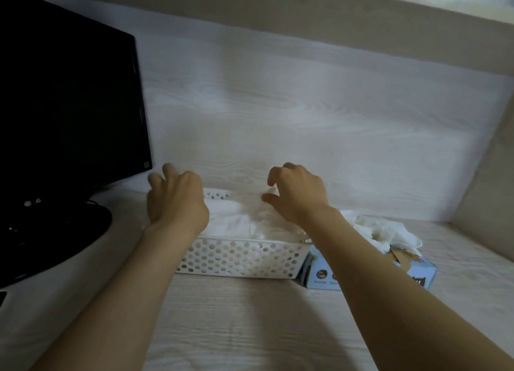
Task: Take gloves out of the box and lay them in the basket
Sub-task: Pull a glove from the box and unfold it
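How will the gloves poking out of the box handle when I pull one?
Probably floppy and very light: the gloves lie crumpled in thin, limp folds. Pulling one may drag others out, since they bunch together at the box opening.

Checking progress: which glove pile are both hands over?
The gloves in the white holed basket, under the left hand and right hand; the other gloves spill from the blue box to its right.
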`<state>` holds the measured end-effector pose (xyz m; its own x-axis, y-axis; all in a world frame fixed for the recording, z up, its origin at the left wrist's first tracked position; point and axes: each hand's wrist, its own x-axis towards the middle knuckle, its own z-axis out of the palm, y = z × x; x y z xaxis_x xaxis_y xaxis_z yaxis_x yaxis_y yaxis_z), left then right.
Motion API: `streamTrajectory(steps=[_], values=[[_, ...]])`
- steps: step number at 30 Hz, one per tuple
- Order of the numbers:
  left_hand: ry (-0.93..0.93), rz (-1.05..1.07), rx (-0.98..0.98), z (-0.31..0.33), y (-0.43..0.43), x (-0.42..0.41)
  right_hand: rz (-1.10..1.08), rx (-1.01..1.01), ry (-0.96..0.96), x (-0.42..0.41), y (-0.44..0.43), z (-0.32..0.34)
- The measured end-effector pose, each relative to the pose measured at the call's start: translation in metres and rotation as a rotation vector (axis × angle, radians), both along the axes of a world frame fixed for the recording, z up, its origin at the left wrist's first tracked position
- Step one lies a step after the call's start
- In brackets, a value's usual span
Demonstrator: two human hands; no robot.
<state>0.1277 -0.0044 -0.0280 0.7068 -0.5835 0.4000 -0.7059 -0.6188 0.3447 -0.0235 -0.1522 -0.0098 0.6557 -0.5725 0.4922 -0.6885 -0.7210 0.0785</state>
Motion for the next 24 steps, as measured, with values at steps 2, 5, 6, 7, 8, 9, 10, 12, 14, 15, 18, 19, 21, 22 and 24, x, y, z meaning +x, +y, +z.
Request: streamTrajectory(steps=[2,5,6,7,8,9,10,12,14,15,18,19,21,22,24], values=[[-0.144,-0.094,-0.031,-0.003,-0.005,0.003,0.158,0.114,0.024,0.003,-0.003,0.003],[-0.008,-0.342,-0.164,-0.007,-0.007,0.002,0.227,0.399,0.154,0.004,0.001,0.009],[0.082,-0.375,-0.151,-0.008,-0.007,0.0,0.189,0.453,0.229,0.005,0.003,0.009],[0.162,-0.391,-0.103,-0.008,-0.005,-0.001,0.143,0.472,0.304,0.005,0.003,0.006],[0.226,-0.401,-0.04,-0.008,-0.004,-0.002,0.097,0.479,0.358,0.006,0.003,0.003],[0.273,-0.411,0.022,-0.007,-0.003,-0.003,0.062,0.486,0.392,0.005,0.004,0.0],[0.294,-0.417,0.072,-0.006,-0.001,-0.004,0.045,0.492,0.406,0.005,0.006,-0.003],[0.292,-0.414,0.18,-0.001,0.001,-0.004,0.039,0.492,0.395,0.006,0.009,-0.009],[0.26,-0.41,0.269,0.0,0.0,-0.005,0.033,0.506,0.373,0.008,0.01,-0.012],[0.255,-0.413,0.268,0.0,-0.001,-0.004,0.033,0.505,0.369,0.01,0.01,-0.014],[0.128,-0.42,0.129,-0.006,-0.004,-0.001,0.031,0.494,0.357,0.012,0.009,-0.018],[0.044,-0.415,0.062,-0.009,-0.006,0.0,0.038,0.489,0.33,0.011,0.01,-0.017],[-0.056,-0.459,-0.093,-0.01,-0.01,-0.005,0.073,0.483,0.213,0.004,0.009,-0.014],[-0.068,-0.495,-0.171,-0.009,-0.01,-0.012,0.094,0.465,0.151,0.001,0.01,-0.014],[-0.085,-0.567,-0.296,-0.006,-0.012,-0.028,0.112,0.365,0.043,-0.005,0.013,-0.017]])
